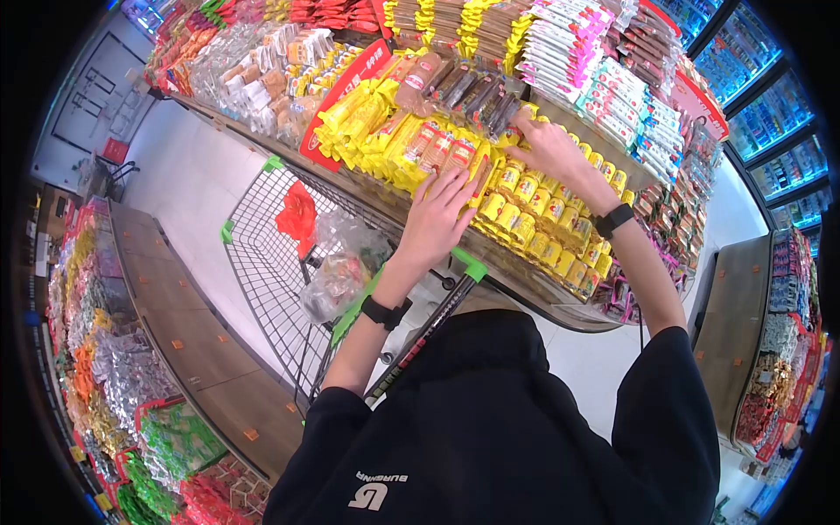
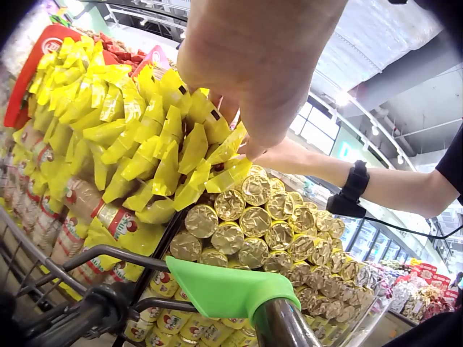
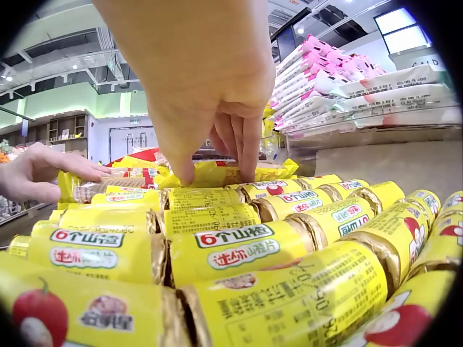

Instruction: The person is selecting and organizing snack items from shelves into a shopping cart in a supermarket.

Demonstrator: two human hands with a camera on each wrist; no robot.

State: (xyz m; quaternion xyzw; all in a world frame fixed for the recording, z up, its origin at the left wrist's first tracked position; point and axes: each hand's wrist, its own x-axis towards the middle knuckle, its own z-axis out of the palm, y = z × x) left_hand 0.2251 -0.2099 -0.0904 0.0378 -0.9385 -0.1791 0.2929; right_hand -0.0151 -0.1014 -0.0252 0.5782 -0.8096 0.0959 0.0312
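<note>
My left hand (image 1: 437,214) rests over the yellow packets (image 1: 372,131), its fingers fairly straight on the near end of a long yellow-wrapped snack packet (image 3: 217,173). My right hand (image 1: 556,157) reaches over the far end of that packet, thumb and fingers pointing down and pinching it in the right wrist view. Under my right forearm stand rows of short yellow rolls (image 1: 534,210) with gold foil ends and red fruit prints. In the left wrist view, yellow wrapper ends (image 2: 155,144) partly hide the left fingers.
A wire shopping cart (image 1: 262,236) with green corners stands against the display, holding a red bag (image 1: 297,214) and clear plastic bags (image 1: 337,284). Pink-and-white packets (image 1: 564,44) are piled behind the rolls. Shelving with snacks (image 1: 114,367) runs along the left.
</note>
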